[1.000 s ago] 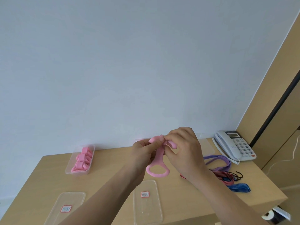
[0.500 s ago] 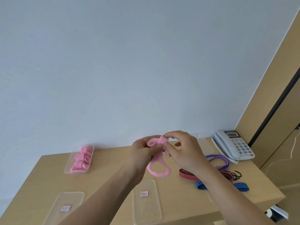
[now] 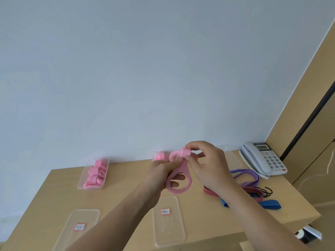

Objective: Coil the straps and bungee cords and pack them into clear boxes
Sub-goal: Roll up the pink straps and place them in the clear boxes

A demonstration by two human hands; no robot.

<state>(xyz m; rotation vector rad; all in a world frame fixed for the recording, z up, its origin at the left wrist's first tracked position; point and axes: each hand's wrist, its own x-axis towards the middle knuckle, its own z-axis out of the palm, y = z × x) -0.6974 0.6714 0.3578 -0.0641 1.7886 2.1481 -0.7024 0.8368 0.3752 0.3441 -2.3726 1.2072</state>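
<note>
The rolled end of the pink strap (image 3: 188,175) is pinched by the fingers (image 3: 194,144) of the right hand (image 3: 208,165), and the band just below the roll is gripped by the fingers (image 3: 175,161) of the left hand (image 3: 161,171). The rest hangs as an open loop above the desk (image 3: 126,187). The roll is held at the fingertips only, so it could probably spring open if either pinch were loosened between turns. The hanging loop could be twisted as it is fed in, and a lopsided coil would likely result. The clear box (image 3: 80,185) of coiled pink straps lies well apart at the back left, so the coil might unwind while being carried there. The red striped cord (image 3: 253,192) and blue cord (image 3: 270,203), lying beside the right forearm, could be dragged by it.
</note>
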